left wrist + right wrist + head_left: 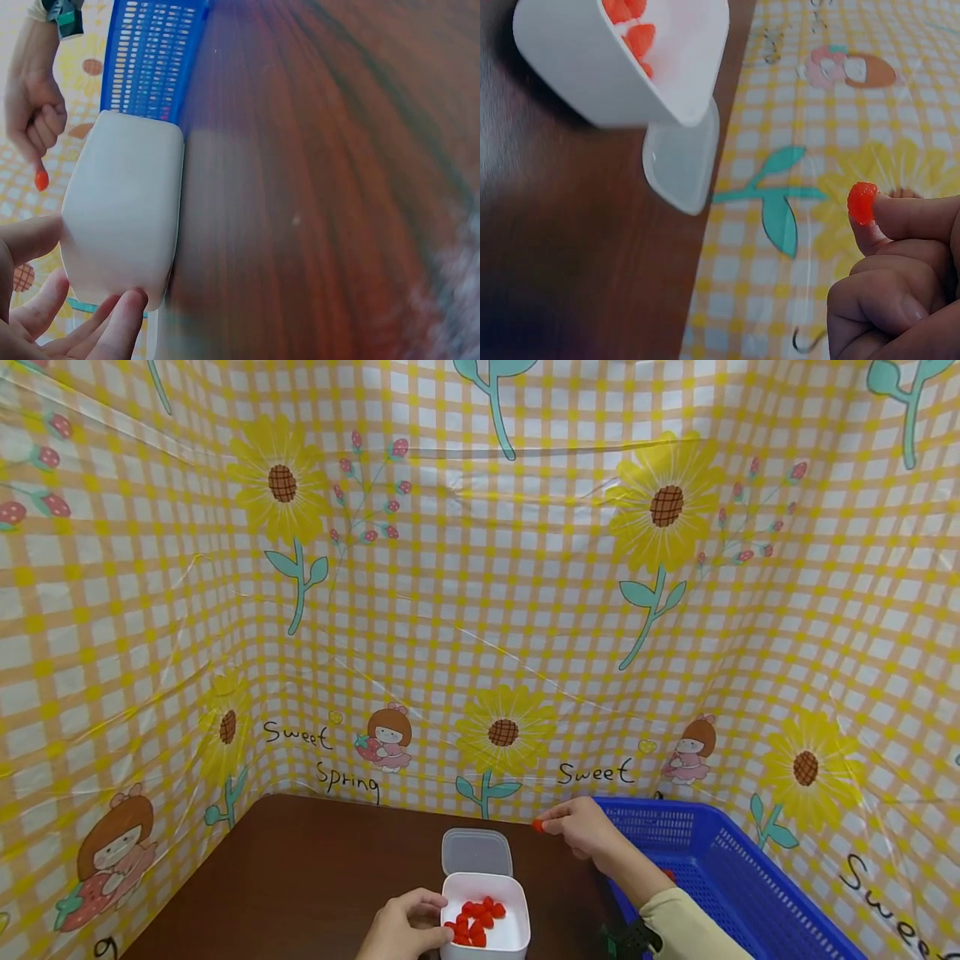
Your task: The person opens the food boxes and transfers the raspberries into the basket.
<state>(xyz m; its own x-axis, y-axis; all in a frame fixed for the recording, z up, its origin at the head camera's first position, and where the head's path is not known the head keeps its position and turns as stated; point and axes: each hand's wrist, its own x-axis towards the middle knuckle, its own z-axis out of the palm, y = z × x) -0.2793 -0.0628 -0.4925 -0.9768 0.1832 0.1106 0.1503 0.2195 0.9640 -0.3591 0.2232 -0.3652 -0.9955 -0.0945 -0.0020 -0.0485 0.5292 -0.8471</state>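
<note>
My right hand (pixel 588 831) pinches a small, glossy red berry-shaped piece (pixel 862 202) between thumb and forefinger, its other fingers curled in. It is raised above the table, back and right of a white plastic box (pixel 516 914). Several similar red pieces (pixel 477 930) lie inside the box, mostly toward its left and near side. My left hand (pixel 405 927) grips the box at its left side, with the thumb at the near-left rim. In the left wrist view the box's outer wall (pixel 124 202) hides its contents.
A translucent lid (pixel 477 853) lies on the dark brown table (pixel 315 868) just behind the box. To the right stands a blue perforated basket (pixel 675 814), with something red (pixel 668 876) inside it, partly behind my right forearm. A checked, flower-printed sheet (pixel 480 610) surrounds the table's back and sides.
</note>
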